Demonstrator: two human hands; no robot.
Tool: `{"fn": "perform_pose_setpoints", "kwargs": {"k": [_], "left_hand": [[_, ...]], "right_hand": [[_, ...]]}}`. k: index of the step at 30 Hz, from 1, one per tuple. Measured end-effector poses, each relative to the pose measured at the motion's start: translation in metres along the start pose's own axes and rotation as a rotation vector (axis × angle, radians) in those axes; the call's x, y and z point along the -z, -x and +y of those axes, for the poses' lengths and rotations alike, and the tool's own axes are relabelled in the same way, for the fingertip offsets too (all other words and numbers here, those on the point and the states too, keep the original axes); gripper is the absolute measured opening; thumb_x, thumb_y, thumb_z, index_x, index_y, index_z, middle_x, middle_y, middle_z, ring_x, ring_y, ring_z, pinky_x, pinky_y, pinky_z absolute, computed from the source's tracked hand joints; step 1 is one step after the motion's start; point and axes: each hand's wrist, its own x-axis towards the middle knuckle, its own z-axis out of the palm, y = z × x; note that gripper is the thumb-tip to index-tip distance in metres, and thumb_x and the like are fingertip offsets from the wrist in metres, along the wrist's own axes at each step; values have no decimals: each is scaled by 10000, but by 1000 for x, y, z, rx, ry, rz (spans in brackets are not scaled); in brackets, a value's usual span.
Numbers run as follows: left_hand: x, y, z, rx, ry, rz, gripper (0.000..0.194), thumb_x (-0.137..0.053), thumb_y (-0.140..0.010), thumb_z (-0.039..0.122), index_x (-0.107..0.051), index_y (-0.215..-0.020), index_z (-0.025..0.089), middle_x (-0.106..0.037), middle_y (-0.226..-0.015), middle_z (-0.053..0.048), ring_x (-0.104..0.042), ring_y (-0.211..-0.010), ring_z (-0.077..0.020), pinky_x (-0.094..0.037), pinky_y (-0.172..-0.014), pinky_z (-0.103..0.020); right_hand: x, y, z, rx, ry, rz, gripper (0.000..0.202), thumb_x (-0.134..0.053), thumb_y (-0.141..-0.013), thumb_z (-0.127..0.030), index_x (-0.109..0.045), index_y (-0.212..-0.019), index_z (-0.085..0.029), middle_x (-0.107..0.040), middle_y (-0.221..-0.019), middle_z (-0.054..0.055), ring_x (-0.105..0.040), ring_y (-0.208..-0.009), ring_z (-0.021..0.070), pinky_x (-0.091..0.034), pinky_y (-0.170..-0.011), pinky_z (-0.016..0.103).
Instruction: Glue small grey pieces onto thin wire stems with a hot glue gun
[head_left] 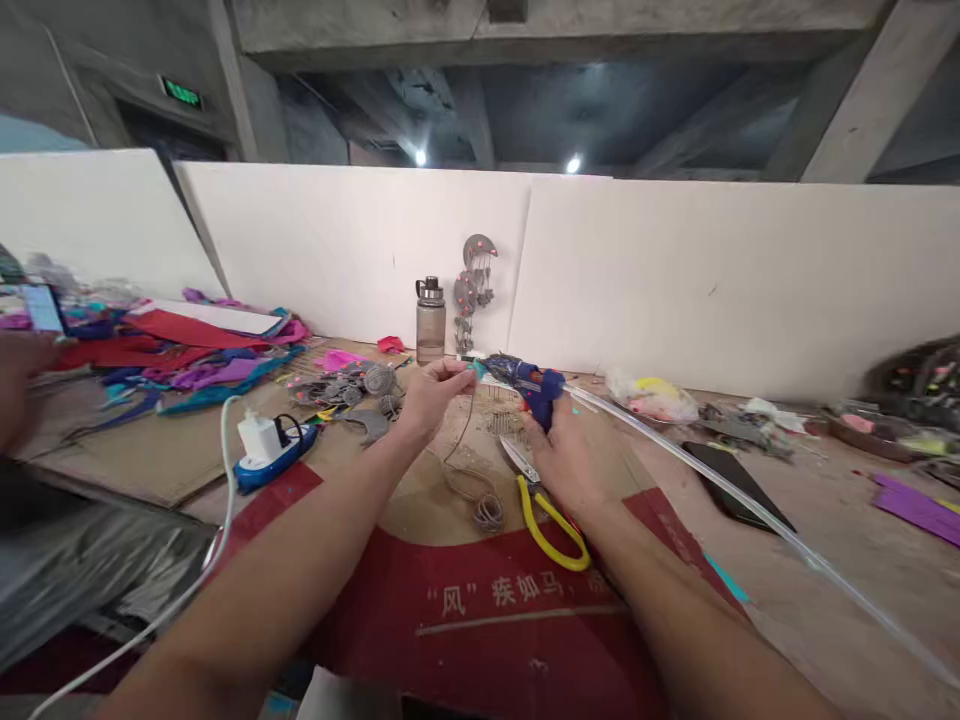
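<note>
My right hand (559, 450) is wrapped round the handle of a blue hot glue gun (525, 380). A long clear glue stick (720, 475) runs out of its back toward the lower right. In a pinch, my left hand (433, 400) holds a small teal piece (478, 369) at the gun's nozzle. From there a thin brown cord (455, 445) hangs down to a small coil (488, 511) on the cardboard. Scissors with yellow handles (551, 530) lie beside my right wrist.
A water bottle (430, 325) and a grey moon-shaped hanging ornament (478, 270) are at the white board. Left are a blue power strip (274, 458), fabric scraps (217, 350) and another person's hand (22, 385). A black phone (737, 485) lies right.
</note>
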Motion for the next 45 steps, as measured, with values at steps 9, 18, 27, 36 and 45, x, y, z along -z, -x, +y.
{"fn": "perform_pose_setpoints", "kwargs": {"k": [9,18,27,36,45], "left_hand": [[-4,2,6,-4,-20,4,253,-792,-611,316,-660,-720,130,-646,-654,-10,-567,-602,-97,-455,-649,-259],[-4,2,8,-8,-25,-1,251,-788,-609,316,-656,-713,129,-645,-642,-9,-557,-590,-96,-447,-642,-260],[-2,1,7,-21,-13,-5,247,-781,-624,312,-655,-733,129,-646,-643,-14,-569,-603,-102,-449,-652,-264],[-3,2,7,-21,-26,-1,233,-775,-633,313,-657,-721,132,-641,-636,-12,-562,-598,-98,-450,-650,-257],[-1,1,11,32,60,48,286,-812,-578,328,-644,-705,134,-636,-661,-10,-567,-610,-94,-467,-645,-251]], "right_hand": [[1,-2,0,22,30,17,315,-457,-879,-325,-498,-1165,-200,-674,-990,119,-637,-899,271,-497,-775,394],[2,-2,-1,6,38,9,315,-450,-883,-328,-489,-1166,-196,-659,-1008,138,-624,-910,285,-487,-782,415],[-1,0,-1,31,18,13,307,-455,-871,-304,-490,-1160,-206,-664,-1048,138,-631,-957,293,-493,-828,442],[-2,0,-1,15,9,-14,344,-453,-866,-331,-477,-1182,-198,-651,-1075,148,-621,-982,297,-492,-841,464],[-3,-6,11,-72,-224,75,313,-508,-843,-360,-499,-1119,-214,-666,-929,66,-622,-782,222,-508,-720,369]]}}
